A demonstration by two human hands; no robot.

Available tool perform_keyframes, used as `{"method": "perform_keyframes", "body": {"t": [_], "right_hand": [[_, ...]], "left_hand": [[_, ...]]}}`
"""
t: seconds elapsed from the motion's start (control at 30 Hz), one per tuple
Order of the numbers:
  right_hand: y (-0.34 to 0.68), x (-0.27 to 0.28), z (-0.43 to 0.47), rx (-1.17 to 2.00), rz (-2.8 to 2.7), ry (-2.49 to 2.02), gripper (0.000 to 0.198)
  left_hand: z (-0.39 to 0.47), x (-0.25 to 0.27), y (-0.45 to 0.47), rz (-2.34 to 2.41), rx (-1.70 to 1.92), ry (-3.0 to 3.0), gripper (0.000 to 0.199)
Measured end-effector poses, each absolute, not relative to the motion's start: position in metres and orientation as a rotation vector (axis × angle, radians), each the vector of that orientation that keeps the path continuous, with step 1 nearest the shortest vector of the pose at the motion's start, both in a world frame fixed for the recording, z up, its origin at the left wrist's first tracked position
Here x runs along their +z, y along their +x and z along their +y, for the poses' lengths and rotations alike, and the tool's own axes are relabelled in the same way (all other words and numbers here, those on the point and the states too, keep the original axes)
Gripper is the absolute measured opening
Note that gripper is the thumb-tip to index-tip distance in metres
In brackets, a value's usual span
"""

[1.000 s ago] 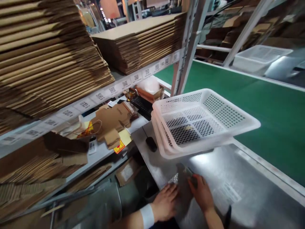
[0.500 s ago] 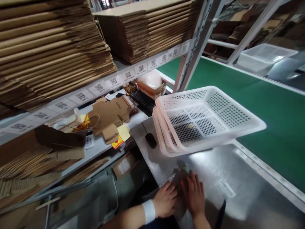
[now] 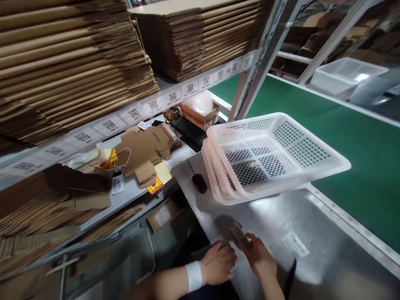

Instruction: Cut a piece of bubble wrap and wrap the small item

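Quick count: two stacked white baskets [image 3: 275,156] up front, one more white bin [image 3: 343,75] way back. Two big piles of flat cardboard [image 3: 71,62] on the shelf. One black mouse [image 3: 199,182], one keyboard [image 3: 189,131]. Two hands [image 3: 218,264] at the table edge.

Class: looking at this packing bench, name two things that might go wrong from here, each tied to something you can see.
1. The small flat item in the right hand sits near the metal table's front edge; it might slip off.
2. The stacked white baskets overhang the green conveyor belt; a nudge might tip them onto it.
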State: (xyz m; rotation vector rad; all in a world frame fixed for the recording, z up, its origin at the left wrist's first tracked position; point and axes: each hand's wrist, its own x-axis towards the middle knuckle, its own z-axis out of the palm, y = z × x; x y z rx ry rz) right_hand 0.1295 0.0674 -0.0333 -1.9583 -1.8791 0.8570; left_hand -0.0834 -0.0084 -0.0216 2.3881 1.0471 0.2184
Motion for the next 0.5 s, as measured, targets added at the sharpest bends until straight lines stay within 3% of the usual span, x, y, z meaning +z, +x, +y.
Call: {"method": "perform_keyframes", "body": {"t": [0.27, 0.5], "right_hand": [[0.135, -0.011, 0.100, 1.245, -2.043, -1.891, 0.036], [0.161, -0.008, 0.137, 0.970, -2.173, -1.958, 0.035]], "left_hand": [[-0.030, -0.023, -0.115, 1.100, 0.298, 2.224, 0.064], [0.033, -0.026, -0.081, 1.007, 0.271, 2.341, 0.058]]}}
